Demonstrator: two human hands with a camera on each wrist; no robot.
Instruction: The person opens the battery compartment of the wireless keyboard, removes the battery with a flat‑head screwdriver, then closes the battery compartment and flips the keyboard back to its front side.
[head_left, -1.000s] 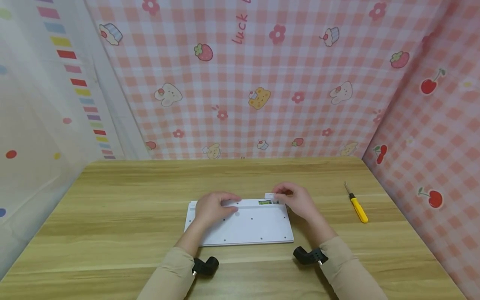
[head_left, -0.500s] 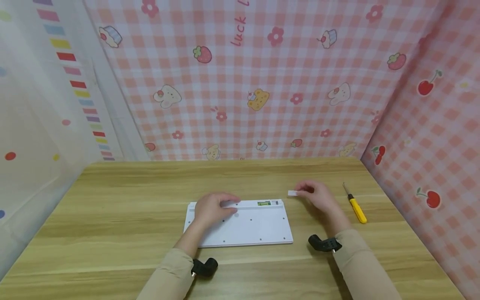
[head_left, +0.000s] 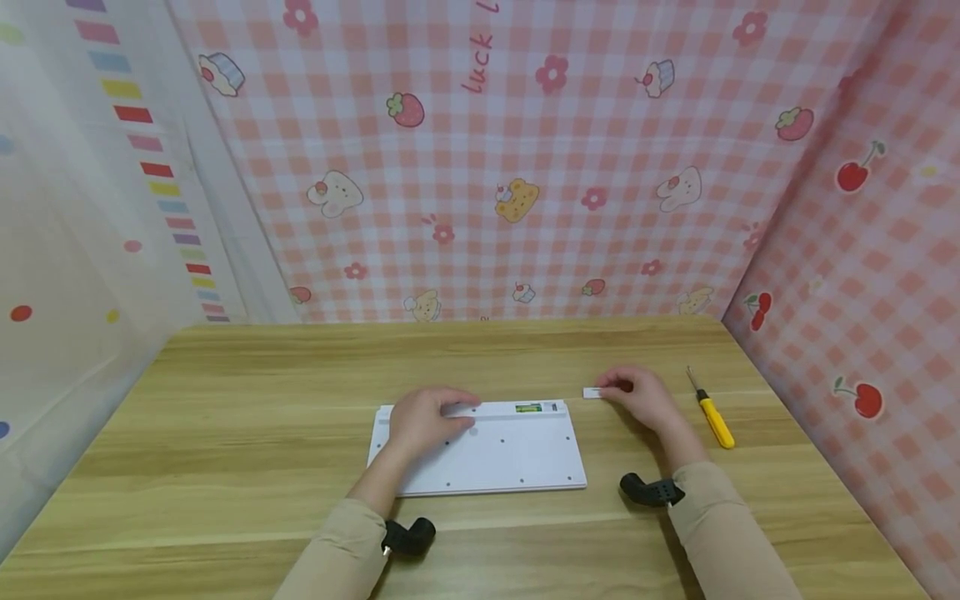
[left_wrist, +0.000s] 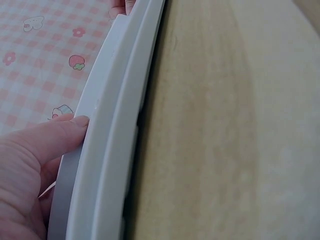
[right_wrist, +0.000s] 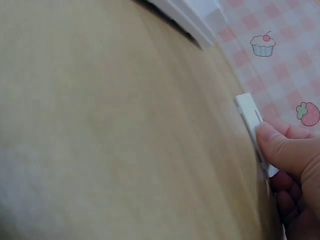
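Note:
A white keyboard (head_left: 487,458) lies underside up on the table, small screws dotting its back. In the raised strip along its far edge, a battery compartment is uncovered and a green battery (head_left: 528,408) shows inside. My left hand (head_left: 427,421) grips the strip left of the compartment; the left wrist view has the thumb (left_wrist: 70,131) on the near face and fingers partly hidden behind. Off the keyboard's far right corner, my right hand (head_left: 637,397) pinches a small white battery cover (right_wrist: 251,117) between thumb and fingers, at or just above the tabletop.
A screwdriver (head_left: 717,421) with a yellow handle lies to the right of my right hand, its tip pointing away. The wooden table (head_left: 225,417) ends at a checked cloth backdrop (head_left: 465,250), with another cloth along the right side.
My right hand has drawn the battery cover off the compartment and moved it right, then slightly lower and nearer. The left hand and keyboard stay in place.

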